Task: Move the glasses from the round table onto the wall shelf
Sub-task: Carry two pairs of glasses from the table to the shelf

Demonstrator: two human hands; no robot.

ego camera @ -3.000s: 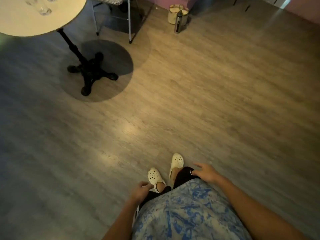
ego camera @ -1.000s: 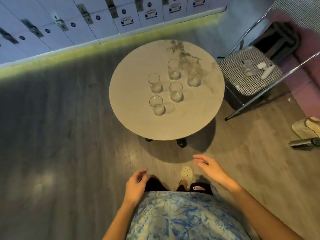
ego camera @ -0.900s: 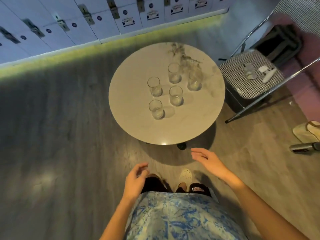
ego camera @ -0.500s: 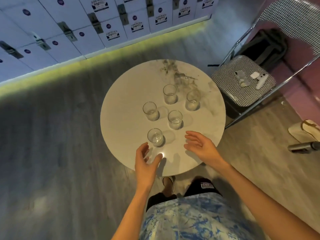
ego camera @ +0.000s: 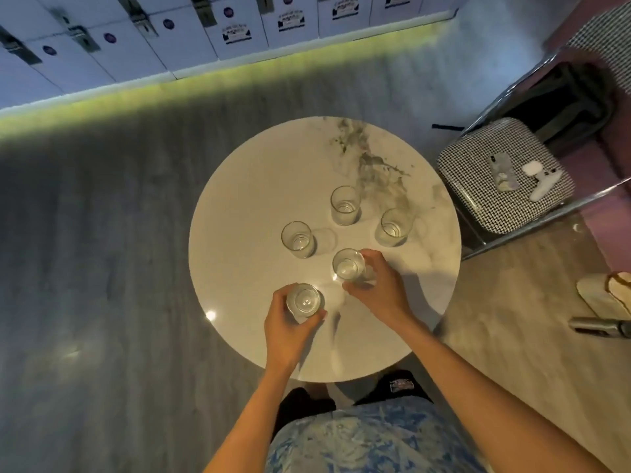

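Both hands on glasses at the round table.

Head view: the left hand [ego camera: 290, 331] wraps the near glass [ego camera: 305, 302], thumb on its left side and fingertips [ego camera: 321, 315] curling round the right, the rim showing above the knuckles. The right hand [ego camera: 379, 291] closes on the next glass [ego camera: 348, 266], fingers bent over its right side and thumb low at the front; the glass sits just left of the palm. Both glasses are upright, and whether their bases touch the table [ego camera: 239, 233] I cannot tell. Both forearms reach forward from the bottom edge, wrists over the table's near rim. Three more glasses stand apart behind: left glass [ego camera: 298, 239], far glass [ego camera: 345, 205], right glass [ego camera: 392, 227]. A chair [ego camera: 478, 199] sits to the right.
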